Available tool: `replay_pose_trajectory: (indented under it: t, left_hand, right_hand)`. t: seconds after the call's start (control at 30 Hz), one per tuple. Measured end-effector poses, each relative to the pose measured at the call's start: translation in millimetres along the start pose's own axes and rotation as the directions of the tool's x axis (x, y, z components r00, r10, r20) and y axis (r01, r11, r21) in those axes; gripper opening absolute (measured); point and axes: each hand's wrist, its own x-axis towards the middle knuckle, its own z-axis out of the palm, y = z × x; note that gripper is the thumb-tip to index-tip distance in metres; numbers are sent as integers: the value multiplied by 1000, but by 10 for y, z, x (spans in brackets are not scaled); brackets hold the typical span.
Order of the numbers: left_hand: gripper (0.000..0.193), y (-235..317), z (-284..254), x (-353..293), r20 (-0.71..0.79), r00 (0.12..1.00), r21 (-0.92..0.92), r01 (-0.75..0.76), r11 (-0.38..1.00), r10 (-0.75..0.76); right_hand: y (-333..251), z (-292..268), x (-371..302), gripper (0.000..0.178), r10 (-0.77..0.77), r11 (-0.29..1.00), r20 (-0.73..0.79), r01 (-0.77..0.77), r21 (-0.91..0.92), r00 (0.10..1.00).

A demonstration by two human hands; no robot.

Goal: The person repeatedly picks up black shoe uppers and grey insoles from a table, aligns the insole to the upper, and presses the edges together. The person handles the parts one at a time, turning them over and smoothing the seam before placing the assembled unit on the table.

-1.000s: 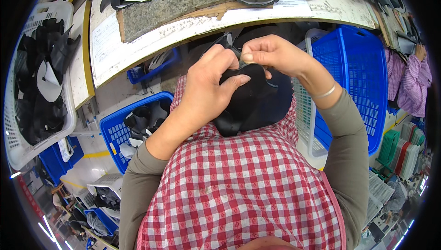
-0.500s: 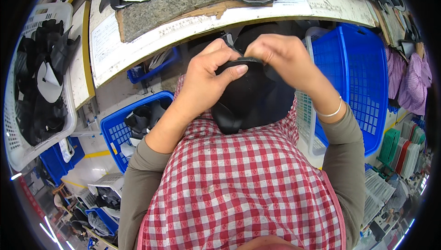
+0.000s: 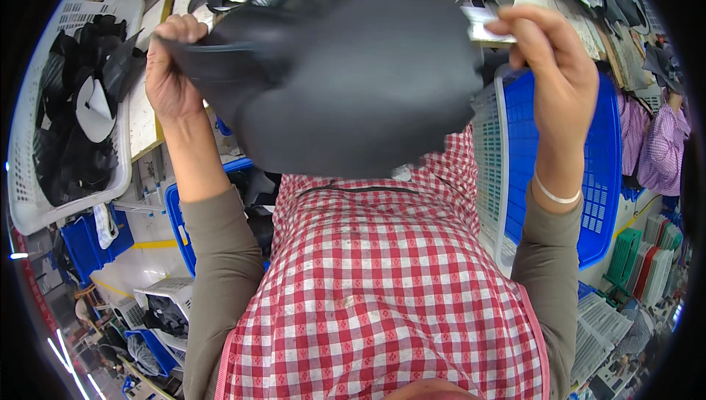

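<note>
A large black, smooth, leather-like piece point(image 3: 368, 84), smeared by motion, spreads in the air before my chest and covers much of the workbench. Its pointed left corner is pinched in my left hand point(image 3: 173, 69), the fingers curled over it. My right hand point(image 3: 555, 62) is raised off the piece's right edge, a small gap between them. Its fingers are bent and partly apart, somewhat blurred, and I see nothing held in them. Behind the right fingertips shows a bright white patch point(image 3: 479, 23), too blurred to name.
At left, a white basket point(image 3: 129, 128) holds black cut pieces and a white one. A blue crate point(image 3: 599, 172) and a pale crate point(image 3: 489, 172) stand at right below the workbench point(image 3: 143, 117). Another blue crate point(image 3: 176, 223) is by my left forearm. A person in checked purple point(image 3: 662, 143) is at far right.
The black piece has risen from my lap and spread out toward the bench. My hands, together before, are now wide apart: the left with its corner, the right away from it.
</note>
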Motion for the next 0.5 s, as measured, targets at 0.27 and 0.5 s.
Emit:
replay_pose_trajectory:
  t: [0.27, 0.5]
  left_hand:
    - [44, -1762, -959, -1127, -100, 775, -493, 506, 707, -624]
    - [66, -1286, -562, -767, -30, 793, -344, 563, 751, -608]
  right_hand:
    - [1184, 1067, -25, 77, -143, 950, 401, 12, 311, 905]
    - [1099, 591, 159, 51, -7, 824, 681, -382, 419, 732]
